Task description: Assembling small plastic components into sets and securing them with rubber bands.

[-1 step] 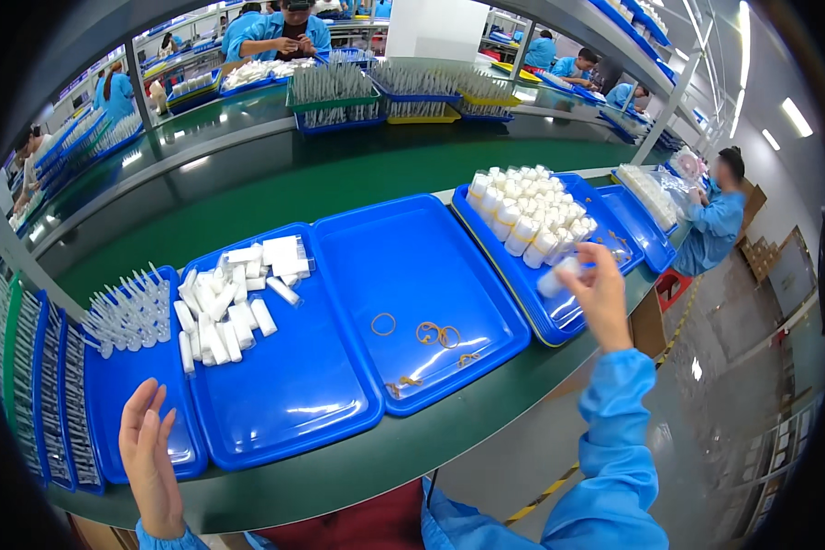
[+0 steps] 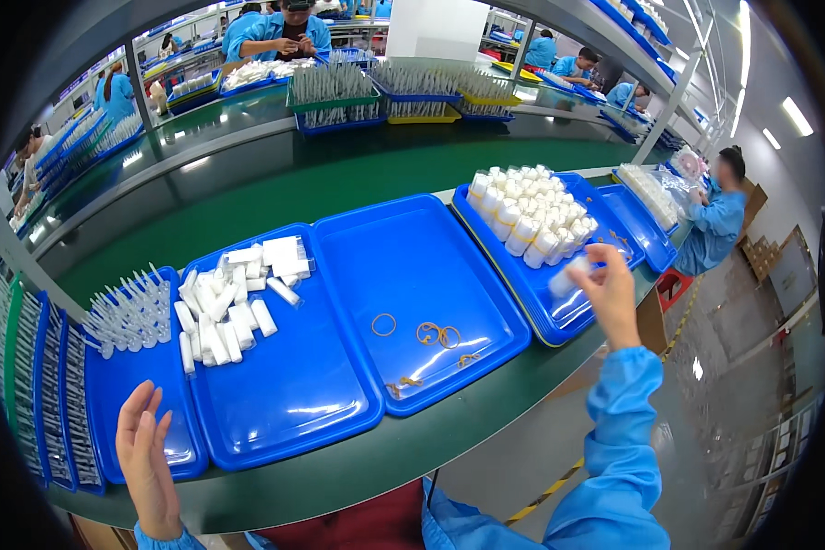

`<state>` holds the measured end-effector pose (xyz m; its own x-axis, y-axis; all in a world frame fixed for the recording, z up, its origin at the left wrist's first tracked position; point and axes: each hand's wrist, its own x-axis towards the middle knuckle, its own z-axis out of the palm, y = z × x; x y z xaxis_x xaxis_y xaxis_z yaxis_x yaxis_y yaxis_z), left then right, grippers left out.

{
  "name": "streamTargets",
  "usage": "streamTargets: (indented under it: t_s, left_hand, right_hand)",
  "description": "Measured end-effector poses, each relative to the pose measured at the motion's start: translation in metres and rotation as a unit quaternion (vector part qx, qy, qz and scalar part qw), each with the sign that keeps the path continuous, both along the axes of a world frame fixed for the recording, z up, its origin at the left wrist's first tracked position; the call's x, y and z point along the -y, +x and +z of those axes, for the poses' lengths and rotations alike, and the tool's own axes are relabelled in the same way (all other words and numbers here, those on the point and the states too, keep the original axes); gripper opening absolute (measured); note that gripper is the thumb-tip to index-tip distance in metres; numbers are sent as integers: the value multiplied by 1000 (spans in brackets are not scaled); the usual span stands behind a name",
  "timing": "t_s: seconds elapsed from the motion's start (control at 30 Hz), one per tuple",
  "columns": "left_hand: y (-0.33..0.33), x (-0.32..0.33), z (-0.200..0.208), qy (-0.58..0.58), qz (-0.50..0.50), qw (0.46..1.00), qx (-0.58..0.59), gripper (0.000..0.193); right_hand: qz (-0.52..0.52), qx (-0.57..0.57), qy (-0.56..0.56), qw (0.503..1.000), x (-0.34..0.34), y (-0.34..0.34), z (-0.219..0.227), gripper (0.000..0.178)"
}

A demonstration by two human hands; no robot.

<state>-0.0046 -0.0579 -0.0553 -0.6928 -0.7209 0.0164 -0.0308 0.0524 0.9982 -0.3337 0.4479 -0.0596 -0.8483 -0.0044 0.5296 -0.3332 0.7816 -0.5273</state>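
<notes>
My right hand (image 2: 610, 291) is over the stacked blue tray (image 2: 570, 316) on the right, fingers curled round a white wrapped roll (image 2: 568, 277), which is blurred. Just behind it stand many similar white rolls (image 2: 522, 206), some bundled with rubber bands. At the near left my left hand (image 2: 148, 463) hovers with its fingers stretched and nothing in it. It is nearest a blue tray (image 2: 110, 403) of clear plastic syringe-like pieces (image 2: 133, 312). Beside that tray, another blue tray (image 2: 284, 403) carries loose white wrapped rolls (image 2: 220, 316) toward its far end.
The middle blue tray (image 2: 412, 266) holds several rubber bands (image 2: 438, 335). Stacked trays of clear pieces (image 2: 50, 394) line the left edge. Across the green bench (image 2: 357, 170) stand more filled trays (image 2: 335, 92). A person in blue (image 2: 720, 220) sits at the far right.
My right hand has shifted slightly right with the white roll. My left hand has barely moved.
</notes>
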Motion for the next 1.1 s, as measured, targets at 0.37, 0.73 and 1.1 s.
streamTargets:
  t_s: [0.37,0.73,1.1]
  left_hand:
    - [13,15,5,-21,44,999,19,47]
    - [3,-1,4,-14,-18,999,31,44]
    - [19,23,-6,-27,-59,997,48,34]
  right_hand:
    - [35,85,-26,995,-14,-12,9,46]
    - [44,-96,98,990,52,-19,-15,34]
    - [65,-128,201,969,27,-38,-44,49]
